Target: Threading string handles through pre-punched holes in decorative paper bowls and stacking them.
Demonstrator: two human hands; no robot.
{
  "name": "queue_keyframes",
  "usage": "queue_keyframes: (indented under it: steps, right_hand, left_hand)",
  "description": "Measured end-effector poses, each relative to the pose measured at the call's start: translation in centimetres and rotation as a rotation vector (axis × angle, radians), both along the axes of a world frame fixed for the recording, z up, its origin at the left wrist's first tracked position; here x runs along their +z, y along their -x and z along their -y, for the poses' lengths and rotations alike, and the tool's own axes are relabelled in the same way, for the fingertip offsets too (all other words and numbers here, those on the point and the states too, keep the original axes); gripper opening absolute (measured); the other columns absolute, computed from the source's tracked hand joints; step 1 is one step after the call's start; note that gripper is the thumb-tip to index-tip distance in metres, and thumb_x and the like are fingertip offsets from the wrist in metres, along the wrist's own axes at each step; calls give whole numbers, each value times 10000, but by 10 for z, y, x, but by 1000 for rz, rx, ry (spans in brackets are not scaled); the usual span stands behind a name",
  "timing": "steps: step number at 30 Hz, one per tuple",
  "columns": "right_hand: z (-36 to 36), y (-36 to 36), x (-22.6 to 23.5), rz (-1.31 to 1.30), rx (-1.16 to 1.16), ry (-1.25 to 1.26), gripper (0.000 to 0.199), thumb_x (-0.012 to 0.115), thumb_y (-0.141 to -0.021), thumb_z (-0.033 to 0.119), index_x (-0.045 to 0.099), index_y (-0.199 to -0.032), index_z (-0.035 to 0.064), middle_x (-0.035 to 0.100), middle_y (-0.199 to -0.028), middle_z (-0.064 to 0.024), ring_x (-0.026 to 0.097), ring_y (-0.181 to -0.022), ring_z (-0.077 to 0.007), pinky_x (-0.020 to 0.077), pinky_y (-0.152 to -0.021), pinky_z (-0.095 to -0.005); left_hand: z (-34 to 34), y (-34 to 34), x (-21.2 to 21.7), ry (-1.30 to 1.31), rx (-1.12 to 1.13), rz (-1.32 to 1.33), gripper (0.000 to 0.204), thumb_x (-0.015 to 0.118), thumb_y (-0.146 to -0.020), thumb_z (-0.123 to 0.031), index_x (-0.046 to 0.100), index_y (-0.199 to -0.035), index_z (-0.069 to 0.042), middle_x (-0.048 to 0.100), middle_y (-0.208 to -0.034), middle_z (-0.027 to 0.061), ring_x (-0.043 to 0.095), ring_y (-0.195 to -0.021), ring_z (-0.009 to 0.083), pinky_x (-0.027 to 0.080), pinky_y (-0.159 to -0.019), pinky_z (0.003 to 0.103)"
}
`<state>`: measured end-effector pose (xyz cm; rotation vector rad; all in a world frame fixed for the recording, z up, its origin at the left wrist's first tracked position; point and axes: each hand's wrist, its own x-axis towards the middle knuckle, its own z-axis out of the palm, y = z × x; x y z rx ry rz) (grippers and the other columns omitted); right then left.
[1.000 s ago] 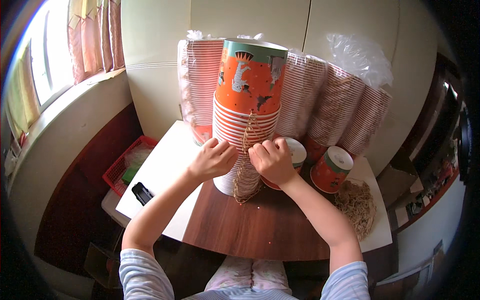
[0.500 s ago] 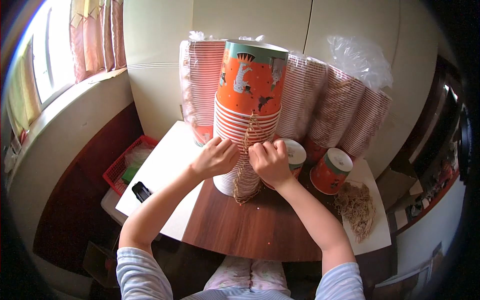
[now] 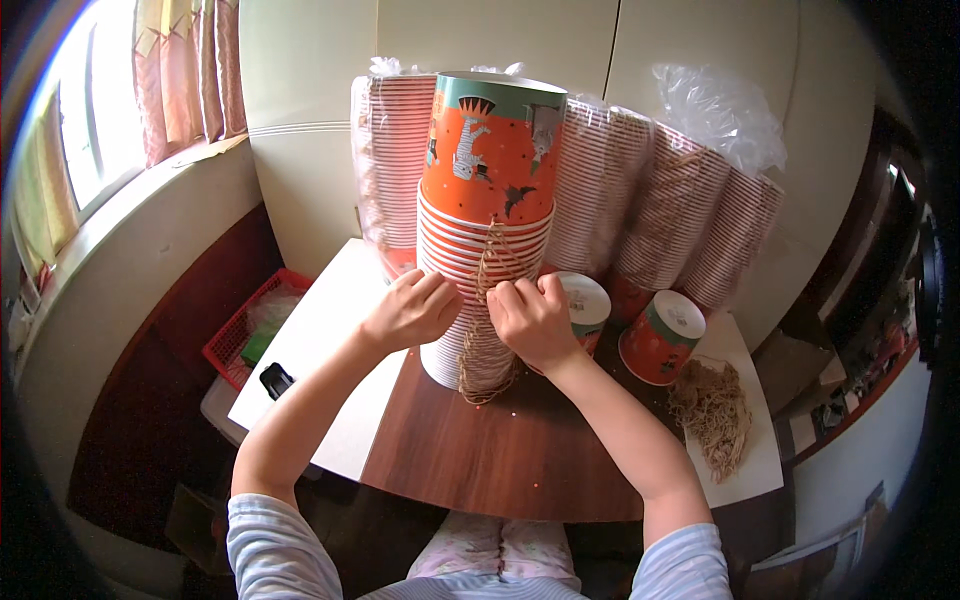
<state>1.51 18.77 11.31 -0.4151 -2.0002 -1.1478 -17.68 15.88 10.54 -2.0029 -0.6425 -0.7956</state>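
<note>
A tall stack of orange paper buckets (image 3: 490,160) stands in front of me, nested base up, with a green band and cartoon figures on the top one. White rims run down its lower part. Loops of brown twine (image 3: 482,352) hang down the front over the rims. My left hand (image 3: 413,308) is closed at the stack, just left of the twine, its fingertips partly hidden. Facing it, my right hand (image 3: 534,318) pinches the twine. The two hands are a short gap apart, at mid-height of the stack.
Plastic-wrapped bucket stacks (image 3: 600,190) line the back. Two lower orange buckets (image 3: 660,345) stand upside down at right, near a heap of loose twine (image 3: 715,415). A black object (image 3: 277,380) lies on the table's left, beside a red basket (image 3: 240,335).
The view has shifted slightly, so the stack appears a little farther left. Both hands stay closed at the twine, the right one slightly farther from the left than before.
</note>
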Motion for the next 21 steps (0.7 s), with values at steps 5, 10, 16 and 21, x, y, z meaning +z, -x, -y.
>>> queue_keyframes:
  steps: [5, 10, 16, 21]
  right_hand:
    - [1, -1, -1, 12, -23, 8, 180, 559, -731, 74, 457, -587, 106, 322, -616, -5, 405, -540, -130, 307, -554, -298]
    - [5, -8, -1, -4, 51, 38, 98, 553, -735, 112, 505, -652, 99, 360, -645, 13, 413, -561, -113, 319, -563, -291]
    - [9, -15, -17, 47, 62, 121, 74, 601, -721, 113, 578, -791, 111, 468, -722, 40, 462, -608, -102, 329, -606, -298]
    - [0, -8, -22, -13, 75, 104, 134, 557, -735, 95, 489, -620, 102, 350, -618, 7, 407, -549, -120, 328, -556, -293]
  left_hand:
    - [2, 1, 1, -17, 13, -37, 76, 594, -662, -61, 527, -643, -32, 435, -700, 34, 461, -659, 162, 387, -516, 284]
    - [10, 5, -2, 88, 29, 33, 61, 591, -689, -69, 536, -695, -44, 437, -704, 17, 461, -645, 150, 382, -527, 289]
    - [18, 16, -9, 106, 77, 114, 68, 606, -706, -71, 541, -722, -60, 442, -706, 7, 468, -638, 137, 381, -527, 282]
    - [19, 11, -15, 147, 71, 86, 77, 615, -748, -104, 585, -806, -63, 481, -739, -3, 473, -642, 125, 363, -527, 278]
